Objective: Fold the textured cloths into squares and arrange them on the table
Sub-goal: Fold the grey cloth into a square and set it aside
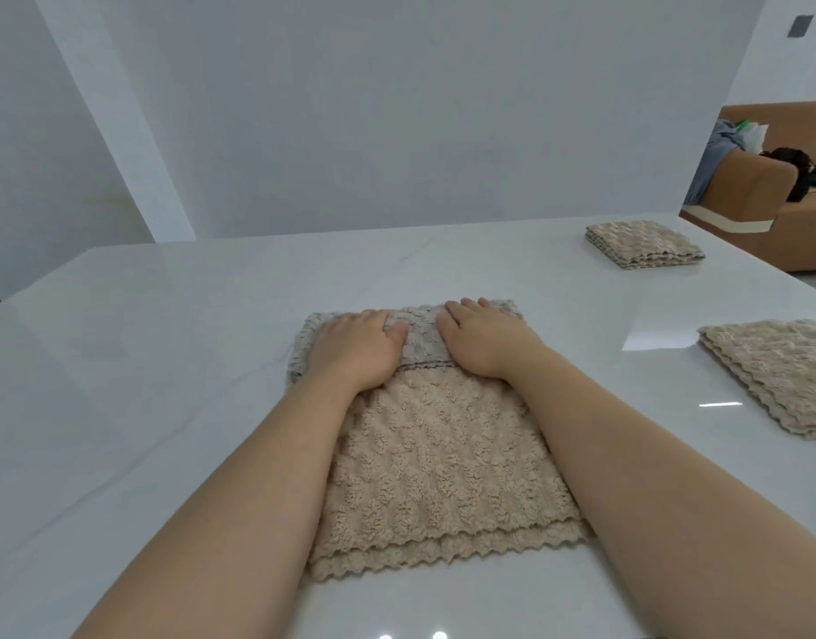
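Left hand [357,348]: palm down on the far left part of the beige cloth [443,458], fingers close together and pointing away, thumb lying out toward the middle. It presses flat and grips nothing. The fingertips are foreshortened at the far edge, so whether they curl over it is hard to tell.

Right hand [482,341]: palm down on the far right part of the same cloth, fingers laid side by side, pressing flat. It pinches nothing. The two thumbs lie near each other but apart.

Under both hands is a greyer flap [420,343] of the cloth, turned over onto the beige pile. Its stitched edge runs across just at the wrists.

The cloth lies at the middle of the white table [166,343], between the forearms. Its near end shows two scalloped edges, one layer on another.

To the right, near the table's edge, is a folded cloth [775,375] in stacked layers, partly cut off by the frame. Farther off at the far right corner lies a second folded square [643,244], well apart from the first.

Beyond the table are a plain pale wall [397,108] and, at the right, a tan sofa [766,191] with clothing heaped on it.
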`<state>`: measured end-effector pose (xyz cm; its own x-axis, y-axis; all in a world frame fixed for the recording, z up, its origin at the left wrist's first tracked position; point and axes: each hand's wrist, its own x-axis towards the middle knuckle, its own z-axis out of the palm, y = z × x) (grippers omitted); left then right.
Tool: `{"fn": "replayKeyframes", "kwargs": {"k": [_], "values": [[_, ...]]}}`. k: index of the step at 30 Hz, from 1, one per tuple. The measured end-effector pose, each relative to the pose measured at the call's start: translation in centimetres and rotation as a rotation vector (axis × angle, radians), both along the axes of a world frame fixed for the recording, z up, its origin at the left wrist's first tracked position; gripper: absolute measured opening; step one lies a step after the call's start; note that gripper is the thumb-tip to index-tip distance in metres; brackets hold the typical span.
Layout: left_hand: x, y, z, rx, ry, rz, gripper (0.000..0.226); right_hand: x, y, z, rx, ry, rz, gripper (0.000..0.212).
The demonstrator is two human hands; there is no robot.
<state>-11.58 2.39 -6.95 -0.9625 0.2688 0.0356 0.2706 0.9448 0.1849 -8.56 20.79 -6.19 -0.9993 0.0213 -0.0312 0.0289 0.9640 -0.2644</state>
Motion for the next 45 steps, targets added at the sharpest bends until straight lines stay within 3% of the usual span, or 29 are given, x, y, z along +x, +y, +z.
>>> {"fn": "replayKeyframes", "kwargs": {"k": [5,8,11,14,17,22,26,30,36,41,45], "values": [[-0.9,-2.0,-0.2,0.048,-0.075,0.146,0.067,-0.4,2.4,-0.3,0.047,-0.045,-0.043,0.074],[-1.3,-2.5,0.6,0.042,-0.158,0.219,0.069,-0.5,2.4,0.2,0.066,-0.089,-0.067,0.064],[-3.4,-2.8,1.4,-0.036,-0.198,0.240,0.079,-0.7,2.3,1.8,0.054,-0.143,-0.075,0.068],[-5.0,-3.1,3.1,-0.048,-0.172,0.261,0.045,-1.4,2.6,3.7,0.035,-0.194,-0.074,0.064],[-7.0,-3.8,3.8,-0.065,-0.115,0.277,0.016,-2.7,2.8,4.6,0.035,-0.115,-0.084,0.044],[-7.0,-4.0,3.9,-0.064,-0.028,0.169,0.012,-4.8,3.9,5.0,0.063,-0.061,-0.190,0.019],[-7.3,-4.3,4.5,-0.106,-0.072,0.074,0.019,-5.7,4.3,5.0,0.096,-0.169,-0.124,0.036],[-7.6,-4.6,4.5,-0.114,-0.145,0.018,0.023,-5.6,5.0,4.8,0.055,-0.190,-0.066,0.033],[-6.9,-5.4,6.6,0.075,-0.172,-0.008,0.026,-4.9,5.5,6.2,-0.062,-0.061,-0.036,0.015],[-6.1,-6.2,8.9,0.332,-0.143,-0.009,0.013,-3.5,5.5,8.3,-0.214,0.021,-0.029,0.017],[-5.5,-6.1,10.2,0.466,-0.103,0.015,0.020,-2.7,5.3,9.7,-0.256,0.051,-0.007,0.015]]}}
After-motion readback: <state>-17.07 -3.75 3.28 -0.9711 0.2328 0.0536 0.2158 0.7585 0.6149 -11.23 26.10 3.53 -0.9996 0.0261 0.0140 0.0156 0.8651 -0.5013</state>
